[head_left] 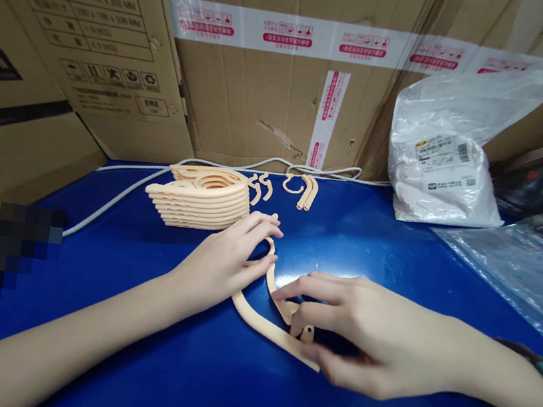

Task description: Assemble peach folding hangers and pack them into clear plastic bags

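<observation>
A cream plastic folding hanger [262, 325] lies on the blue tabletop between my hands, its curved arms spreading toward the right. My left hand [231, 255] grips its upper part, fingers over the far side and thumb pressing on the near side. At the arm ends, my right hand [359, 334] has its fingers and thumb closed on the plastic; a small holed end piece shows between them. Part of the hanger is covered by both hands. Just beyond my left hand stands a neat stack of matching cream hangers [199, 212].
Loose cream hooks [264, 188] and two short curved arm pieces [308, 194] lie behind the stack. A white cable [124, 195] runs along the back. Cardboard boxes [265, 101] wall the far side. A white plastic bag [445, 167] and clear film [520, 265] are at the right.
</observation>
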{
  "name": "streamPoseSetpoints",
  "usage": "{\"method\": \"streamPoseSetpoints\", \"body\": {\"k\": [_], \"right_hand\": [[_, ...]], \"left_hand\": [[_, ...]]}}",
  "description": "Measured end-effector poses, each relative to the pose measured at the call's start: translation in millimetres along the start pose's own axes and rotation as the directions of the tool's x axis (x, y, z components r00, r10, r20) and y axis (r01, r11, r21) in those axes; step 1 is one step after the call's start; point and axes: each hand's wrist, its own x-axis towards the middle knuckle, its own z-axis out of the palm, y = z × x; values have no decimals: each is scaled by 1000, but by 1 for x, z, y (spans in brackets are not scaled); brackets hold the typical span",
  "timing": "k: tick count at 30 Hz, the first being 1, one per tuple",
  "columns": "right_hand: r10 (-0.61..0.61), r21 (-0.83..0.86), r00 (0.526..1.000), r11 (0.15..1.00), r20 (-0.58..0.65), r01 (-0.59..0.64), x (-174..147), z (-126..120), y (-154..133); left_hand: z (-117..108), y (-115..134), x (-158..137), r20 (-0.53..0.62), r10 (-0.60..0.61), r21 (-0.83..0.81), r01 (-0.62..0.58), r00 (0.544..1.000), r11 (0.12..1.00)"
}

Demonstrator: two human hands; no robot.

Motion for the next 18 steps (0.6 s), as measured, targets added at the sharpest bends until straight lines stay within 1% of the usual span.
{"method": "streamPoseSetpoints", "body": {"k": [3, 6, 13, 16, 18], "right_hand": [[-28, -34, 999, 999, -41, 26, 2, 11, -3], [-54, -3, 998, 999, -36, 54, 2, 15, -5], [-31, 146, 1000, 989, -6, 31, 2, 7, 4], [-18, 168, 1000, 986, -15, 20, 2, 6, 10], [7, 153, 1000, 988, -26, -3, 2, 6, 15]], "left_hand": [[0, 1, 1, -4, -7, 0, 7, 1000, 1000], [0, 2, 2, 0, -12, -4, 12, 1000, 1000], [0, 1, 1, 9, -18, -58, 18, 1000, 998], [0, -1, 1, 23, -17, -76, 19, 1000, 997], [-1, -2, 0, 39, -22, -88, 25, 999, 996]]}}
